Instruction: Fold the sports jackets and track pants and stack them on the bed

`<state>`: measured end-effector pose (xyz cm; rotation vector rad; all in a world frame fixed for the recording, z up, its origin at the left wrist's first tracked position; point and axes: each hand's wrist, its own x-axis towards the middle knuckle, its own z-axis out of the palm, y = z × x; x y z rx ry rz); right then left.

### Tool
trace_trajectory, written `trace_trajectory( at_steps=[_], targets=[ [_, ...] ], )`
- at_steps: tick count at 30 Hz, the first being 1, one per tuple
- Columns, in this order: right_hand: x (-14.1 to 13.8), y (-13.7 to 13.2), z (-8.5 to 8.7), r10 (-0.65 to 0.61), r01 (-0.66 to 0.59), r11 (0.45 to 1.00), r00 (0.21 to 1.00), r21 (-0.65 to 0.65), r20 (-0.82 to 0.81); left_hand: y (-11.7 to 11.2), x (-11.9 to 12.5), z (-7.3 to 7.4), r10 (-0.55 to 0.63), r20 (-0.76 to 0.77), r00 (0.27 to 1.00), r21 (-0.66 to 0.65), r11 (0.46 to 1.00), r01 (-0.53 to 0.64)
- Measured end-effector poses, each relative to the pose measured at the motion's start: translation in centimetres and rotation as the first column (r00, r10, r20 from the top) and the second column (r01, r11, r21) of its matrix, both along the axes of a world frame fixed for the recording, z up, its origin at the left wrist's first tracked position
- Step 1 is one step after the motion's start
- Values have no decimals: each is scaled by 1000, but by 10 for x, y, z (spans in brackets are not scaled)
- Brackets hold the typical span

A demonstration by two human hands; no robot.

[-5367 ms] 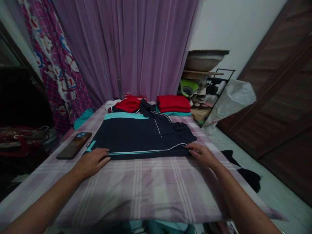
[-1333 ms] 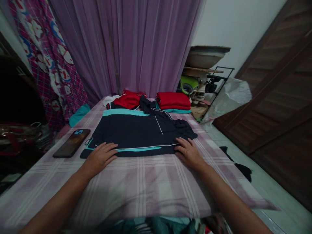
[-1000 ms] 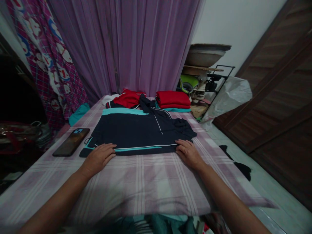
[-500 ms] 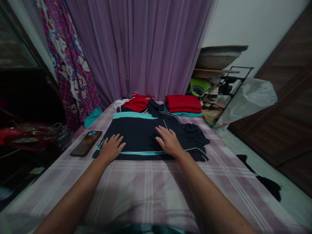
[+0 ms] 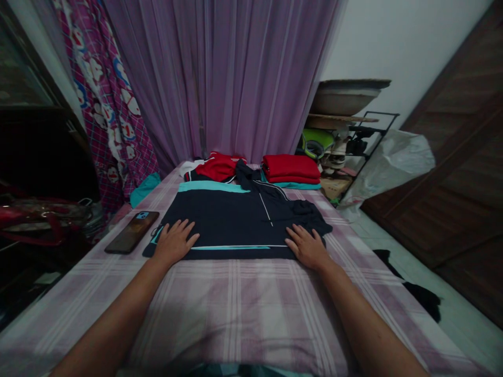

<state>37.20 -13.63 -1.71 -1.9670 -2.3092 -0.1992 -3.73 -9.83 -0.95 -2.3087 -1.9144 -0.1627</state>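
Observation:
A dark navy jacket [image 5: 231,217] with turquoise bands and white piping lies spread sideways on a plaid bedsheet [image 5: 236,298]. My left hand [image 5: 175,242] rests flat on its near left corner, fingers spread. Over at the near right part of the jacket, my right hand [image 5: 308,245] lies palm down with its fingers apart. Neither hand grips the cloth. A white drawcord or zip line shows on the jacket between the hands. The jacket's far sleeve is bunched toward the back, and another part is crumpled at the right.
Left of the jacket lies a phone [image 5: 132,233]. Folded red clothing [image 5: 291,168] is stacked on turquoise cloth behind it, beside a loose red garment [image 5: 218,166]. Purple curtains [image 5: 243,78] hang at the back. A rack [image 5: 369,141] holding shoes stands right of the bed.
My right hand has slid right across the jacket, from its middle to the near right part. My left hand stays on the left corner. The view has shifted slightly.

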Motion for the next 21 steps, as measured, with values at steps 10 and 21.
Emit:
trace_trajectory(
  at_steps=[10,21],
  targets=[
    [10,-11,-11,-15,36,982,994,185,-110,-5,-2,-6,-45,67,997,161,986,33],
    [12,-13,-7,-22,85,978,950,189,-311,-9,-5,-3,-82,140,987,206,977,52]
  ],
)
